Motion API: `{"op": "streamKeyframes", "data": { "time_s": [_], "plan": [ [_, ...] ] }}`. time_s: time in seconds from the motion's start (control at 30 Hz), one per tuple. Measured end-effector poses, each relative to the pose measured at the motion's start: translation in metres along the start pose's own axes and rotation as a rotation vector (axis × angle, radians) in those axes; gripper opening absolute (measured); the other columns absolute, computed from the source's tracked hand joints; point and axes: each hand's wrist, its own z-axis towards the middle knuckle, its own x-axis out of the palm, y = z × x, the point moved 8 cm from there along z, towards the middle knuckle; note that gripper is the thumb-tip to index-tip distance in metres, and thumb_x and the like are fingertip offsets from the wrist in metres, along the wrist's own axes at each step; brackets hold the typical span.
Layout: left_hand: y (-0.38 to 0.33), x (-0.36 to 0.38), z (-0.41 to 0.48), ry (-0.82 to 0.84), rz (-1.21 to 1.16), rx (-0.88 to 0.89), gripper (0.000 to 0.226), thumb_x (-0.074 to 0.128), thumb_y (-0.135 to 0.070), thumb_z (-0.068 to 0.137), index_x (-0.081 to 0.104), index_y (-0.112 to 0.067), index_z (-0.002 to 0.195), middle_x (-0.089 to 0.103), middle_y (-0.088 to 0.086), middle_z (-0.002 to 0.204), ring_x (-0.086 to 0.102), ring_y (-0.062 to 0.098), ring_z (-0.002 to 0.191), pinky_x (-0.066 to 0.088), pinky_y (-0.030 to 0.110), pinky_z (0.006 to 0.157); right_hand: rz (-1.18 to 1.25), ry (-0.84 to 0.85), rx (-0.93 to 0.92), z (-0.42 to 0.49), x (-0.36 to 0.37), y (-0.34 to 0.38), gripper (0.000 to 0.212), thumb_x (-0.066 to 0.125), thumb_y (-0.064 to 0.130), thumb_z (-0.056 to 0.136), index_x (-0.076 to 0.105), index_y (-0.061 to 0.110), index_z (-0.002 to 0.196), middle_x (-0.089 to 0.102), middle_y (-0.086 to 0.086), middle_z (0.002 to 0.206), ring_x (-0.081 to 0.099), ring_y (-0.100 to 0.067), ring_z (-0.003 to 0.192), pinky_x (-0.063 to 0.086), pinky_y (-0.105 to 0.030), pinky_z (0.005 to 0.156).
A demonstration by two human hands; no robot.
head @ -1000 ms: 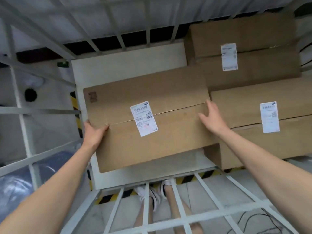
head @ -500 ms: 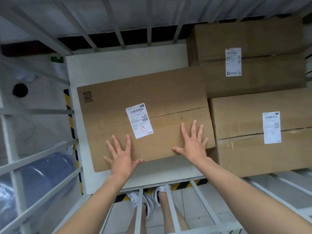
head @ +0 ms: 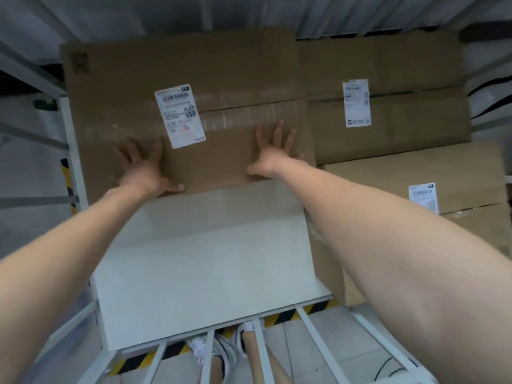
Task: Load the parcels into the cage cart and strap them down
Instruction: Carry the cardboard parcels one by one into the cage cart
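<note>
Head view, looking down into the cage; frame slightly blurred.

- Box [head: 221, 73], label [head: 180, 115] up, lies flat on the cart deck [head: 207, 245] in the far-left corner. Its right side appears to sit against a second box [head: 410, 112] in the far-right corner.
- A third box [head: 457, 173] fills the near-right part. The near-left of the deck is bare white panel.
- Left hand [head: 144, 170]: palm flat on the box top close to its near edge, fingers straight and spread, thumb along that edge. Nothing gripped.
- Right hand [head: 273, 156]: same posture nearer the right end, fingers fanned, nothing gripped.
- Judgement: flat palms suit pushing, not lifting. Both sit at the near edge, so force would run toward the far bars [head: 27, 134] and seat the box square in its corner. Packing it tight there leaves one gap at the near left for another parcel.
- Whether the box touches the far wall: cannot tell.
- No strap in view, so strapping not yet begun. Loading looks partly done.
</note>
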Motion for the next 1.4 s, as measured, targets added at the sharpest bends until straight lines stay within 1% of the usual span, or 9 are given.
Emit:
{"op": "streamKeyframes", "data": {
  "time_s": [0.1,0.17,0.23,0.43,0.7,0.83,0.97,1.1,1.4],
  "plan": [
    [0.001,0.002,-0.02,-0.044,0.014,0.031,0.114,0.081,-0.048,0.077,0.004,-0.031,0.16,-0.015,0.02,0.165,-0.008,0.046,0.151,0.022,0.068,0.115,0.02,-0.075,-0.071,-0.023,0.006,-0.01,0.09,0.064,0.037,0.09,0.008,0.033,0.16,-0.021,-0.005,0.167,-0.021,-0.038,0.151,0.005,-0.071,0.116],
    [-0.005,0.002,-0.045,-0.077,0.042,0.034,0.098,0.073,-0.047,0.086,0.012,-0.028,0.16,0.004,0.022,0.165,0.007,0.046,0.15,0.023,0.072,0.112,-0.015,-0.063,-0.108,-0.05,0.013,-0.019,0.086,0.06,0.038,0.092,0.009,0.03,0.161,-0.015,-0.008,0.168,-0.016,-0.04,0.152,0.008,-0.07,0.117],
    [-0.019,-0.001,-0.077,-0.085,0.098,0.045,0.089,0.067,-0.047,0.09,0.015,-0.027,0.16,0.013,0.021,0.163,0.007,0.041,0.151,0.019,0.075,0.111,-0.044,-0.067,-0.121,-0.082,0.015,-0.029,0.086,0.058,0.038,0.093,0.006,0.03,0.161,-0.013,-0.009,0.168,-0.015,-0.04,0.152,0.008,-0.069,0.118],
    [-0.096,-0.033,-0.202,-0.061,0.289,0.287,0.094,0.062,-0.047,0.092,-0.002,-0.032,0.16,0.001,0.011,0.168,-0.005,0.032,0.154,0.012,0.073,0.114,0.061,-0.151,0.0,-0.201,-0.037,-0.071,0.083,0.052,0.039,0.095,0.001,0.033,0.161,-0.014,-0.006,0.168,-0.016,-0.037,0.153,0.002,-0.062,0.12],
    [-0.199,-0.147,-0.415,-0.166,0.315,0.508,0.087,0.055,-0.052,0.094,0.002,-0.031,0.16,0.006,0.011,0.168,-0.003,0.033,0.155,0.009,0.072,0.114,0.304,-0.404,0.209,-0.45,-0.138,-0.129,0.078,0.047,0.042,0.096,0.004,0.032,0.161,-0.007,-0.006,0.169,-0.008,-0.037,0.154,0.007,-0.059,0.121],
    [-0.276,-0.165,-0.523,-0.174,0.283,0.653,0.086,0.054,-0.054,0.094,0.004,-0.032,0.16,0.006,0.013,0.168,-0.003,0.033,0.155,0.008,0.072,0.115,0.432,-0.514,0.318,-0.573,-0.151,-0.178,0.078,0.047,0.047,0.097,0.005,0.033,0.161,-0.006,-0.005,0.17,-0.006,-0.036,0.154,0.01,-0.057,0.121],
    [-0.377,-0.137,-0.635,-0.142,0.299,0.86,0.088,0.055,-0.055,0.093,0.004,-0.031,0.16,0.007,0.011,0.168,-0.002,0.03,0.155,0.006,0.07,0.116,0.53,-0.559,0.427,-0.673,-0.141,-0.257,0.081,0.049,0.05,0.097,0.002,0.031,0.161,-0.009,-0.007,0.169,-0.009,-0.035,0.154,0.01,-0.058,0.12],
    [-0.476,-0.072,-0.739,-0.074,0.372,1.04,0.088,0.05,-0.063,0.093,0.002,-0.032,0.16,0.005,0.008,0.169,-0.003,0.029,0.155,0.004,0.068,0.117,0.632,-0.631,0.552,-0.761,-0.122,-0.361,0.08,0.047,0.051,0.099,0.0,0.031,0.161,-0.01,-0.008,0.169,-0.008,-0.036,0.154,0.013,-0.06,0.12],
    [-0.634,0.101,-0.909,0.053,0.472,1.269,0.085,0.05,-0.062,0.093,0.007,-0.032,0.16,0.01,0.004,0.168,0.001,0.028,0.155,0.009,0.068,0.118,0.803,-0.803,0.764,-0.895,-0.072,-0.581,0.083,0.048,0.052,0.098,0.0,0.031,0.161,-0.004,-0.013,0.169,0.003,-0.038,0.154,0.018,-0.054,0.121]
  ]
}}
